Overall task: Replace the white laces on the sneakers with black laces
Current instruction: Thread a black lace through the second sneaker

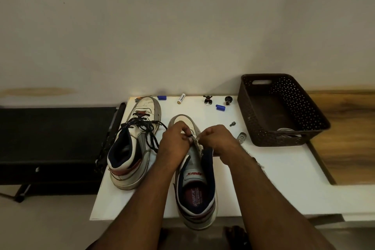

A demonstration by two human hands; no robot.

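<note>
Of the 2 sneakers on the white table (274,178), the left sneaker (134,144) already carries a black lace (146,128), threaded through its eyelets with loose ends trailing off the table edge, so that half looks nearly done apart from tidying. The right sneaker (194,178) still has its white lace (197,144); the left hand (174,140) and right hand (218,141) both pinch it at the lower eyelets. Judging from this, removing that lace and fitting a black 1 remains.
</note>
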